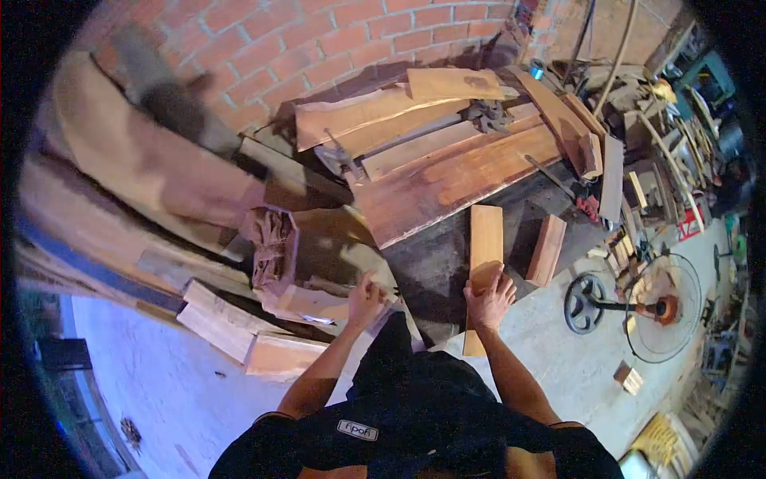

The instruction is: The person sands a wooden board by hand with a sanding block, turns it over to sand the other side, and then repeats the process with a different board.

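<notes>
Far left, one stack of long planks (144,152), lying aslant below a brick wall. In front of it, one pale timber block (214,323), its near end beside a shorter wood offcut (283,354). Above the offcut, one brown bundle (273,247), material unclear. Next, one metal clamp-like tool (341,152), at the left end of the boards on the table (427,299), a dark-topped piece. Left hand (367,302): near the table's left corner, fingers loosely bent and parted, unclosed. One wide reddish-brown board (479,176), laid flat across the table toward the rear. One narrow, light-brown board (487,239), flat on the table, its near end reaching the front edge. Right hand (490,302): placed over this narrow board, fingers spread across its face; whether it gripped the wood could not be told. Just right of that board, one short reddish timber block (546,249), apart from it. Beyond, one red-handled tool (588,206). Far right, on the floor, one round-based fan (662,309) with a wire guard.
</notes>
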Demonstrator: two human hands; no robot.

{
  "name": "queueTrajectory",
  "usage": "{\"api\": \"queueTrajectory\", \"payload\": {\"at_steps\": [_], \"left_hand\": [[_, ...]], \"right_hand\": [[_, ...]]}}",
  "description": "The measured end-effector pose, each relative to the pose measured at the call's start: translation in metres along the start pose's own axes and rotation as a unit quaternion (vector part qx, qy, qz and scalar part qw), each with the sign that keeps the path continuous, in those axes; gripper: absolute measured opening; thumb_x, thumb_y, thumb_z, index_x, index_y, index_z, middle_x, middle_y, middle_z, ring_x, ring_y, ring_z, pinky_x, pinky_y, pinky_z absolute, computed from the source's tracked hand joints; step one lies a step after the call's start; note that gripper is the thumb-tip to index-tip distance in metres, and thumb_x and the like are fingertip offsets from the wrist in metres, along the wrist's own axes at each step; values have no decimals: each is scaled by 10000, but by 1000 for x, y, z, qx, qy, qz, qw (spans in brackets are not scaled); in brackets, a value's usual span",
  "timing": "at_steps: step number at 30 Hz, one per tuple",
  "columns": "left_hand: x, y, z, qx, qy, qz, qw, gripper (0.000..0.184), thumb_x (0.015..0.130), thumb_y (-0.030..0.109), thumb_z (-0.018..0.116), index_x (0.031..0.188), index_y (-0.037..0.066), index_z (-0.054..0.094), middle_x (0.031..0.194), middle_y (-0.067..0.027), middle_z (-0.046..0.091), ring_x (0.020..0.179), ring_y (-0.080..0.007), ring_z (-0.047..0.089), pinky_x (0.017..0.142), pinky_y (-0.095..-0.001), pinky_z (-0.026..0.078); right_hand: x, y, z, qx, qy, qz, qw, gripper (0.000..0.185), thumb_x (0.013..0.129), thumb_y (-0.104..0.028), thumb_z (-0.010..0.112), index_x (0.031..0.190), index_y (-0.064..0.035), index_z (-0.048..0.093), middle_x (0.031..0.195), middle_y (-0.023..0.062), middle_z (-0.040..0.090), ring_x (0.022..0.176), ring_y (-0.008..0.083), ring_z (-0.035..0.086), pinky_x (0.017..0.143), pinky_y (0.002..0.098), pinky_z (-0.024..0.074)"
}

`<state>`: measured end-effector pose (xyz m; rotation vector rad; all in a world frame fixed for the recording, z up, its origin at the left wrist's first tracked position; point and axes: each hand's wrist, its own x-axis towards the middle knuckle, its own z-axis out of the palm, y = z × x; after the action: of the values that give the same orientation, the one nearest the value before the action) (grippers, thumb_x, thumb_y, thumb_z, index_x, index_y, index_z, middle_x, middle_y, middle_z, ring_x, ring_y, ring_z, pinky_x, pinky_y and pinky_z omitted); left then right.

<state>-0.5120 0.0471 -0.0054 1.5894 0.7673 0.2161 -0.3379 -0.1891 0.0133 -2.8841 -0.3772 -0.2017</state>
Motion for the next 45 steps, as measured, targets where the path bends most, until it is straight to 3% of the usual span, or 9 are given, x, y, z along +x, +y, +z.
{"api": "queueTrajectory", "payload": {"at_steps": [8,14,16,18,22,25,34,40,45], "left_hand": [[126,52,-89,-39,177,143,973,296,993,169,525,1268,65,558,701,-43,620,573,-112,548,565,-254,485],[290,76,-193,99,344,267,895,311,978,85,526,1288,60,544,966,-37,613,785,-99,564,632,-253,484],[315,158,-187,-39,218,212,952,353,949,34,541,1301,53,534,1058,-65,634,863,-150,595,748,-288,499],[376,202,-176,204,199,355,891,398,940,125,588,1323,52,510,1141,-104,643,924,-223,638,798,-347,503],[477,271,-107,352,-33,306,884,589,918,322,623,1407,61,425,1286,-175,572,1107,-325,594,927,-426,468],[516,298,-39,579,-204,333,715,1036,794,596,659,1534,74,156,1542,-221,254,1414,-419,245,1158,-508,218],[560,311,82,679,-203,265,655,1354,575,694,773,1555,134,25,1588,-204,153,1476,-379,74,1164,-593,41],[639,260,72,502,-309,185,786,1381,509,686,825,1556,208,63,1568,-230,196,1457,-399,172,1123,-678,51],[579,309,80,671,-141,182,705,1344,492,637,856,1542,226,126,1526,-250,283,1421,-395,277,1094,-696,132]], "right_hand": [[6,-15,6,-20,-23,48,998,917,724,-433,720,1472,-61,342,1184,216,485,1088,419,455,954,517,389],[8,-21,4,-39,-31,43,998,924,770,-407,719,1495,-42,278,1222,220,459,1108,408,434,989,516,361],[10,-23,5,-44,-33,59,997,927,775,-420,715,1493,-30,275,1221,220,456,1105,408,431,997,512,352],[9,-17,11,-50,2,24,998,932,763,-523,683,1480,-51,320,1187,212,494,1004,401,465,904,511,377],[6,-14,15,-57,2,33,998,925,766,-523,675,1477,-48,320,1177,208,491,991,395,464,901,520,375],[5,-14,14,-56,-2,43,998,935,752,-516,689,1472,-45,324,1181,197,489,1009,384,468,903,511,377],[12,-16,6,-38,-16,43,998,954,718,-514,711,1455,-32,342,1190,166,484,1024,362,467,887,506,383],[18,-18,-4,-8,-47,73,996,906,739,-521,682,1434,-23,379,1205,167,482,1022,351,457,891,498,368],[21,-19,-8,-20,-45,65,997,908,741,-528,683,1432,-21,384,1201,163,483,1018,344,462,887,484,375]]}}
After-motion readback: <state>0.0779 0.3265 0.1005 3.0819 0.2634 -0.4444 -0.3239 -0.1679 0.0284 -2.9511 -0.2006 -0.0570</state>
